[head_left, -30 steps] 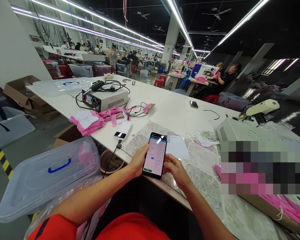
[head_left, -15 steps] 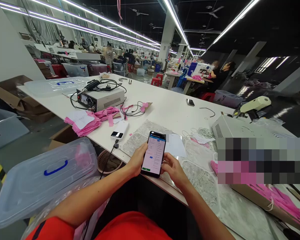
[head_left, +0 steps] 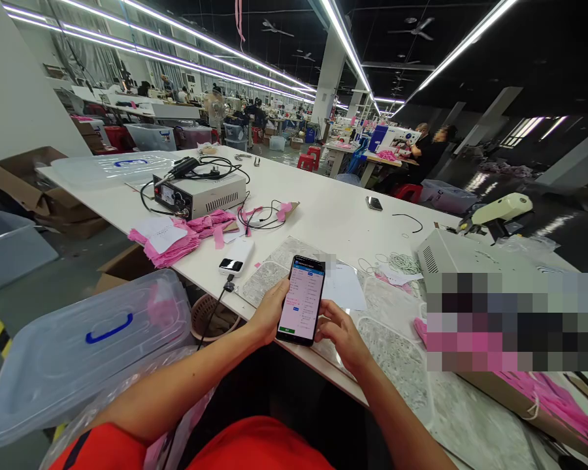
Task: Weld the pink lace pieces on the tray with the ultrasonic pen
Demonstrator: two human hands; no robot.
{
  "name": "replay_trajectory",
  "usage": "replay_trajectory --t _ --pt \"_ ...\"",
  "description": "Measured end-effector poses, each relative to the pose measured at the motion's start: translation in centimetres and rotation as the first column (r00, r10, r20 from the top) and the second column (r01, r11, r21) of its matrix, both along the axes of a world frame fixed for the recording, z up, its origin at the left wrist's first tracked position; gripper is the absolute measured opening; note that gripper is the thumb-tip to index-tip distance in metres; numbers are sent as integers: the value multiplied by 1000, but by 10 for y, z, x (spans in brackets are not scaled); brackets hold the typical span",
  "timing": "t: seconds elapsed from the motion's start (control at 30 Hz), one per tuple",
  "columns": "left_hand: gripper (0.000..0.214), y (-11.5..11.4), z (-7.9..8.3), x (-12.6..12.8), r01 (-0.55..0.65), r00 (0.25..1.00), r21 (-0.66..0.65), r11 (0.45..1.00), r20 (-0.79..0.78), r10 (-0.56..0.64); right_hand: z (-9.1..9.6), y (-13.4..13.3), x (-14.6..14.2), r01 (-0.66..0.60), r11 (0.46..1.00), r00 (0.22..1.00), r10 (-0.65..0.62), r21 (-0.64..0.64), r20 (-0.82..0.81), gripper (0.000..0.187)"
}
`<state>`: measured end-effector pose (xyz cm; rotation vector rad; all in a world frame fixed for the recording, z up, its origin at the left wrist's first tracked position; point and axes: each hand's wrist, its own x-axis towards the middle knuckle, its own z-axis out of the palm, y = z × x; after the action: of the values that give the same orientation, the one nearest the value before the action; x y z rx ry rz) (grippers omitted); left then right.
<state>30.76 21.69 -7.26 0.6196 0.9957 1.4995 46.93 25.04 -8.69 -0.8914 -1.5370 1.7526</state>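
Observation:
A black smartphone (head_left: 301, 301) with a lit screen of text is tilted up at the near edge of the table. My left hand (head_left: 269, 314) is wrapped round its left side. My right hand (head_left: 340, 329) has curled fingers at the phone's right edge, the fingertips against it; part of the contact is hidden. Behind the phone lies a white sheet of paper (head_left: 347, 287) on a marbled grey mat (head_left: 394, 356). To the left rests a white power bank-like device (head_left: 242, 253) with a dark display and a black cable plugged in.
A grey control box (head_left: 220, 196) with a black corded handpiece stands left, behind pink fabric pieces (head_left: 181, 251). Another phone (head_left: 373, 203) lies farther back. A lidded plastic bin (head_left: 142, 356) is at my left. A light-grey machine (head_left: 470, 251) stands right. People sit at distant sewing machines.
The view has shifted very slightly. Both hands and the phone stay in nearly the same place; a distant person at the sewing machine has moved a little.

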Motion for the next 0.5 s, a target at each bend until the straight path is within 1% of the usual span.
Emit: replay_trajectory --t 0.13,0.2,0.33,0.5 --pt "57 1 1 0 -5 1000 38 999 20 4 2 -5 -3 17 1000 1000 -18 21 18 47" --pt "55 2 1 1 -18 999 57 998 39 16 1 -10 -7 55 996 996 -60 68 74 50" --pt "53 2 2 5 -41 998 94 995 42 37 -1 -22 -15 127 979 972 -154 158 175 65" --pt "52 1 6 10 -88 996 133 987 3 89 -3 -29 -24 169 962 958 -211 212 193 74"
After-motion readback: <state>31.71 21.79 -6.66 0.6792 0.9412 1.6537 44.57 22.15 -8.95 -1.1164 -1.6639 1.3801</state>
